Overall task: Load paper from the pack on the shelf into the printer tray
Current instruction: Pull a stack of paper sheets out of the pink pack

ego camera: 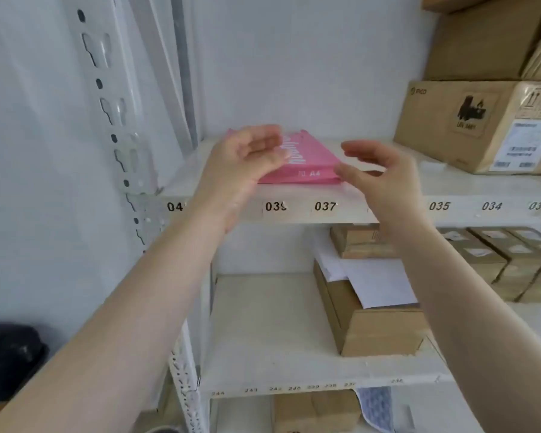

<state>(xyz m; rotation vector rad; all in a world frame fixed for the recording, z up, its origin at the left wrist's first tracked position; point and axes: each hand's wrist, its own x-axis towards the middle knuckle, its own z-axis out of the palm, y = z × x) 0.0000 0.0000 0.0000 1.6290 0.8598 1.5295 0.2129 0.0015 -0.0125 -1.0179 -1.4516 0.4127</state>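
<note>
The white shelf (pixel 388 189) carried the pink paper pack (pixel 310 164) flat between both hands. The left hand (pixel 247 164) overlapped its left corner, fingers curled apart, gripping nothing; the right hand (pixel 381 173) hovered spread at its right corner.

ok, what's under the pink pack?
The pink pack lies flat on the white shelf, nothing visibly between them. Its left end is covered by the left hand; the right hand hides its right corner.
</note>
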